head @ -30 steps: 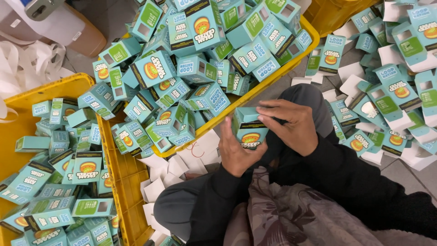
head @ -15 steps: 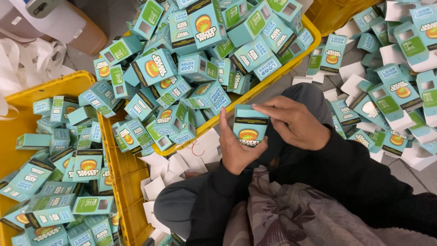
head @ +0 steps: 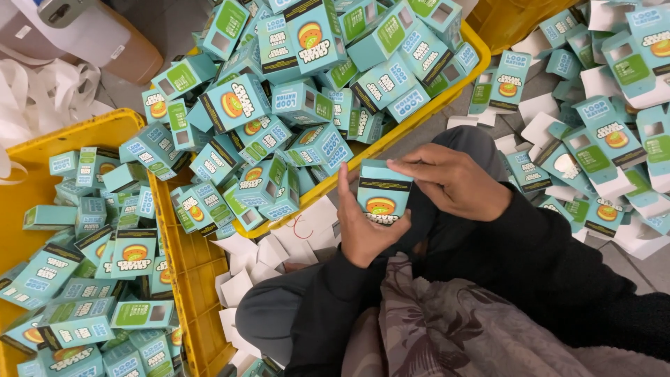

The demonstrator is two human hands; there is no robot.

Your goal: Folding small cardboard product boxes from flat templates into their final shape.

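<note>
One small teal carton (head: 382, 199) sits upright above the person's lap, gripped from the side by the left hand (head: 361, 225) while the right hand (head: 455, 183) pinches its top flap; yellow crates (head: 187, 260) heaped with matching cartons (head: 293, 105) flank it, flat blanks (head: 600, 132) scattered to the right.

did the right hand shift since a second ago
Yes. The right hand slid a little right, away from the yellow crate rim, its fingers now at the teal box top edge.
</note>
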